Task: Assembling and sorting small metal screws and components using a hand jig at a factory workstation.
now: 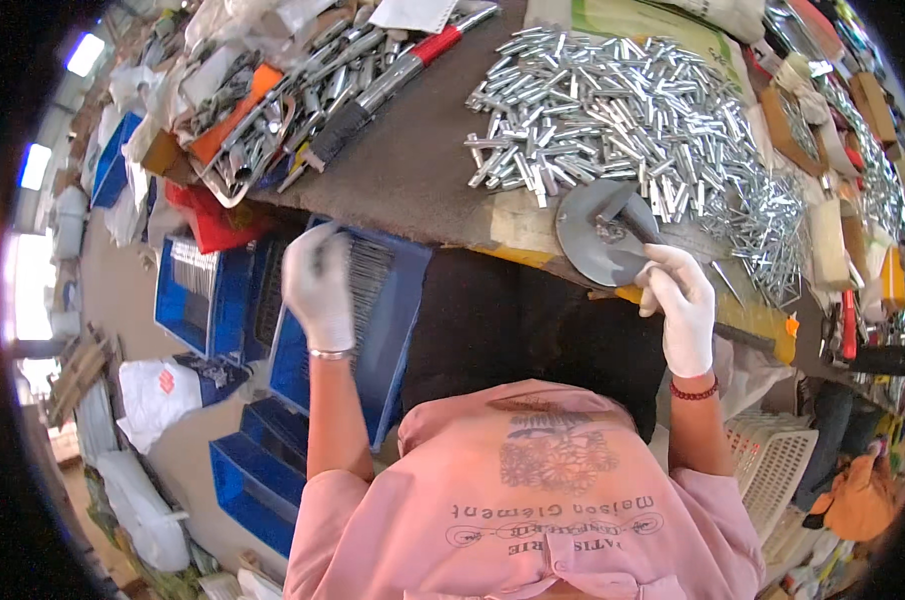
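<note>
My left hand (pixel 318 290), in a white glove, is over a blue bin (pixel 401 300) of thin metal rods (pixel 369 275). Motion smears its fingers, so I cannot make out whether they hold anything. In a matching glove, my right hand (pixel 681 305) is at the table's front edge with its fingers curled together. Those fingertips are beside a round grey metal disc (pixel 583 240) that has a dark raised piece on top. Whatever is in the right fingers, if anything, is hidden. Beyond the disc spreads a heap of short shiny metal tubes (pixel 613 120), with thinner pins (pixel 773 230) at its right.
A tray of assorted tools (pixel 303 95) and a red-banded metal bar (pixel 403 75) occupy the table's left. More blue bins (pixel 188 300) stand below left. Cardboard boxes (pixel 793 130) and red-handled pliers (pixel 849 325) are at right. A white plastic basket (pixel 773 460) is low at right.
</note>
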The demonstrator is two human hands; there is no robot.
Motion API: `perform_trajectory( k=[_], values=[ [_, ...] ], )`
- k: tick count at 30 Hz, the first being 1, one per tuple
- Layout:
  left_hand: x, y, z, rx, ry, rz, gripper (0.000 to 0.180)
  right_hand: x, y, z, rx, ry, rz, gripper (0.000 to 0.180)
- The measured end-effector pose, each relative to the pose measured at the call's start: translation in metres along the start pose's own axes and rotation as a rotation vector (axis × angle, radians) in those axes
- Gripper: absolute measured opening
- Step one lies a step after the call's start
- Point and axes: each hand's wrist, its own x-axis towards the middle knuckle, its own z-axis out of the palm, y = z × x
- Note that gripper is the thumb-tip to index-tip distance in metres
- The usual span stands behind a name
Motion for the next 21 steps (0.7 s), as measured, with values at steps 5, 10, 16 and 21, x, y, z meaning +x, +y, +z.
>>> perform_trajectory(
  k=[5,10,16,21],
  values=[
    [0.035,0.13,0.066,-0.207,-0.396,0.342,0.066,0.0,0.001,-0.002,-0.067,-0.05,-0.026,0.026],
    [0.033,0.138,0.124,-0.118,-0.403,0.411,0.075,-0.005,0.007,0.004,-0.056,-0.071,-0.062,0.023],
    [0.024,0.138,0.131,-0.225,-0.383,0.412,0.035,-0.011,0.016,0.001,-0.062,-0.043,-0.115,0.023],
    [0.03,0.127,0.143,-0.301,-0.389,0.567,0.021,-0.006,0.021,0.003,-0.179,-0.05,-0.295,0.022]
  ],
)
